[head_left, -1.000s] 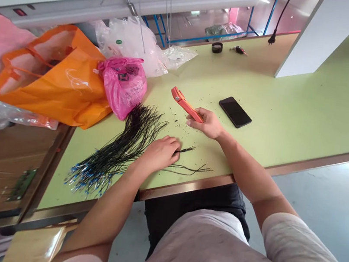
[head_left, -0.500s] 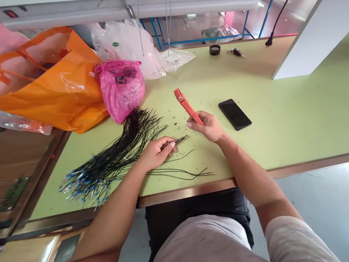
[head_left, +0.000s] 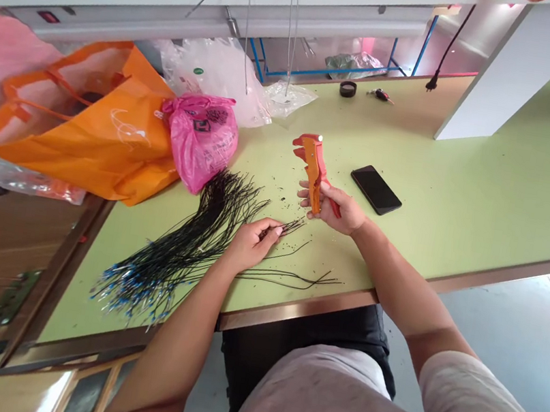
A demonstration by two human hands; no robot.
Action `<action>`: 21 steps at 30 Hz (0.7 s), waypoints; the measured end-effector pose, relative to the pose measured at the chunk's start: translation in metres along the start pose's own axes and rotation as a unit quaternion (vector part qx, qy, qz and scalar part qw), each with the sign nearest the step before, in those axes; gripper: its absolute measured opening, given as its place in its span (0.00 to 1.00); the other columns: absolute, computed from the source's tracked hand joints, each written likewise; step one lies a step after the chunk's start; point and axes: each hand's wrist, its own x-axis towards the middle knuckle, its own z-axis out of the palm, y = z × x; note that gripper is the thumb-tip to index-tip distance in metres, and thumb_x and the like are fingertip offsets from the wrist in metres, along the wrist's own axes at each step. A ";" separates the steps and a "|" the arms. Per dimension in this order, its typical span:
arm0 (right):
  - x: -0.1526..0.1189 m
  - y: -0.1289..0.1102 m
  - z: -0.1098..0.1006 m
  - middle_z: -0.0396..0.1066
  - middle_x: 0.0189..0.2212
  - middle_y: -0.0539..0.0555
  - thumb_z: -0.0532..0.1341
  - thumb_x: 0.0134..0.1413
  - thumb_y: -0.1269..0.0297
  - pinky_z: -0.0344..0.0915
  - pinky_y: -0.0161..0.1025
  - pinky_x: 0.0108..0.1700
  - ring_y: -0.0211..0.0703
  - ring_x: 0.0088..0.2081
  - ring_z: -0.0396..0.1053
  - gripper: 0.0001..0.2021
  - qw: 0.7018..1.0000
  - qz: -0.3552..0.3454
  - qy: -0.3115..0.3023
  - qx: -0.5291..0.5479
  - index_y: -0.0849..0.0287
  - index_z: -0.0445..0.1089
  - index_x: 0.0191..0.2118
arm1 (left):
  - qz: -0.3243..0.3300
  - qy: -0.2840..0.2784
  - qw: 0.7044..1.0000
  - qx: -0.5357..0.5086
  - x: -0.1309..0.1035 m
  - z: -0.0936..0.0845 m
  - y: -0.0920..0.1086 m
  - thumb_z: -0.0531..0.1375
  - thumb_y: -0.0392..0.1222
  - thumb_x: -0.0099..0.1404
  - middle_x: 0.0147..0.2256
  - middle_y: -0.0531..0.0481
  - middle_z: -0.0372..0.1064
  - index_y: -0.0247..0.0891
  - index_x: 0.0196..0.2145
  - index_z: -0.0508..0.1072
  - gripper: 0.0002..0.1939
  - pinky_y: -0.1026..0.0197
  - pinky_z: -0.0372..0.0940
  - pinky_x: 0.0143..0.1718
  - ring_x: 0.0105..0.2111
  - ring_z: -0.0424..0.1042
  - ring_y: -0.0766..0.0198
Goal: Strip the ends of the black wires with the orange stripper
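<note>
Pinching several black wires [head_left: 294, 226] in my left hand [head_left: 251, 244], I hold an orange-red wire stripper [head_left: 315, 164] in my right hand [head_left: 341, 210], just beyond the wire tips. A large wire bundle [head_left: 170, 245] lies left on the green tabletop [head_left: 516, 180], touching a pink plastic bag [head_left: 205, 147]; a smartphone [head_left: 376, 189] lies right.
</note>
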 end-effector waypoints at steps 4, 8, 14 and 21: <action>-0.006 -0.016 0.003 0.78 0.42 0.54 0.62 0.69 0.39 0.79 0.42 0.41 0.44 0.42 0.77 0.25 0.999 0.019 -0.025 0.043 0.53 0.73 0.58 | 0.006 0.007 1.000 0.001 0.000 0.000 0.000 0.59 0.62 0.74 0.36 0.46 0.83 0.41 0.45 0.81 0.22 0.56 0.72 0.37 0.35 0.81 0.54; -0.008 -0.022 0.004 0.76 0.38 0.53 0.61 0.63 0.29 0.80 0.47 0.42 0.47 0.39 0.77 0.32 0.999 0.030 0.019 0.025 0.50 0.70 0.58 | 0.006 0.016 1.000 0.014 0.000 -0.001 0.001 0.59 0.61 0.74 0.39 0.46 0.84 0.41 0.46 0.81 0.22 0.56 0.73 0.39 0.37 0.82 0.55; -0.005 -0.019 0.005 0.79 0.44 0.61 0.61 0.59 0.28 0.79 0.52 0.41 0.55 0.42 0.79 0.33 0.997 0.027 0.068 -0.019 0.54 0.68 0.51 | 0.017 -0.003 0.999 0.038 -0.001 -0.002 0.006 0.58 0.59 0.75 0.41 0.45 0.85 0.42 0.46 0.81 0.20 0.53 0.73 0.44 0.40 0.82 0.52; -0.005 -0.017 0.006 0.79 0.51 0.63 0.65 0.61 0.36 0.76 0.48 0.40 0.55 0.47 0.80 0.28 0.993 0.036 0.108 -0.011 0.51 0.64 0.54 | 0.025 -0.003 0.998 0.059 -0.002 -0.004 0.011 0.58 0.58 0.74 0.41 0.45 0.85 0.42 0.45 0.81 0.19 0.53 0.73 0.45 0.40 0.82 0.53</action>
